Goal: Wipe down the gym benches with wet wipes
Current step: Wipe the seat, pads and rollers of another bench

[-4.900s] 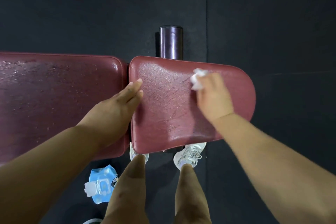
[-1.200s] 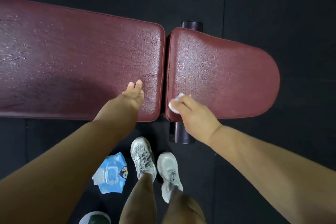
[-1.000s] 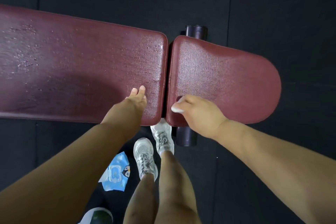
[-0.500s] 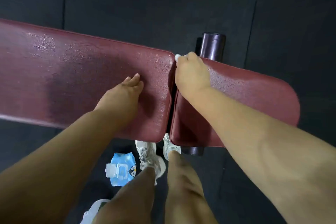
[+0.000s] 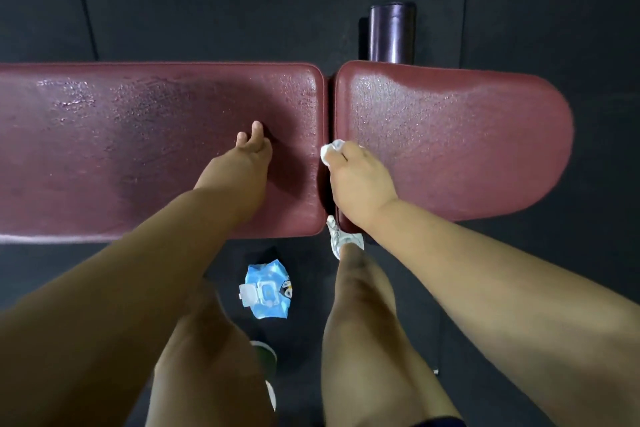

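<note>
A dark red padded gym bench runs across the view in two parts: a long back pad (image 5: 121, 149) on the left and a shorter rounded seat pad (image 5: 467, 149) on the right, both glistening wet. My left hand (image 5: 247, 158) rests flat on the long pad near its right end, fingers straight. My right hand (image 5: 358, 177) grips a crumpled white wet wipe (image 5: 330, 151) and holds it at the left edge of the seat pad, right at the gap between the two pads.
A blue pack of wet wipes (image 5: 268, 289) lies on the black rubber floor (image 5: 207, 3) below the bench, between my legs. A dark cylindrical roller pad (image 5: 391, 33) sticks out behind the seat. A white shoe (image 5: 337, 236) shows under the gap.
My right hand has drawn the wipe back along the gap from the far edge of the seat pad to its middle. My left hand has stayed on the long pad.
</note>
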{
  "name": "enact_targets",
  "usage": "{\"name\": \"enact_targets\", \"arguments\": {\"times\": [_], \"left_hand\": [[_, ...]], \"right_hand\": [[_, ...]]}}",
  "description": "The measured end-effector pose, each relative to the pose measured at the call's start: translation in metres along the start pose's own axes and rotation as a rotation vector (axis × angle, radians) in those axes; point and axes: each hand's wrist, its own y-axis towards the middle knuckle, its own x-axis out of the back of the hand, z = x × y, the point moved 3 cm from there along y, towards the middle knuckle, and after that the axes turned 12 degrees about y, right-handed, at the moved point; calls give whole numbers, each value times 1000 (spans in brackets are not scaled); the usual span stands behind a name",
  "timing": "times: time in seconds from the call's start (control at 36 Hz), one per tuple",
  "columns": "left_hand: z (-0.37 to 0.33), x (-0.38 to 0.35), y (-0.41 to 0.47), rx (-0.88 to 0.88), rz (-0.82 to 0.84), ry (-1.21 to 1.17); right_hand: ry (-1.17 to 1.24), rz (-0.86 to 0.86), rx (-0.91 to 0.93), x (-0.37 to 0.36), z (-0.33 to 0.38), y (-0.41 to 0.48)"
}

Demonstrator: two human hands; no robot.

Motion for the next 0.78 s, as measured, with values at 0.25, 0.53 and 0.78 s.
{"name": "enact_targets", "arguments": {"times": [0.25, 0.53, 0.78], "left_hand": [[16, -5, -3, -193, 7, 102], [75, -11, -5, -445, -21, 383], [132, -12, -15, -392, 0, 261]], "right_hand": [[110, -76, -270, -27, 15, -34], [186, -166, -660, -70, 54, -70], [211, -474, -654, -61, 80, -83]]}}
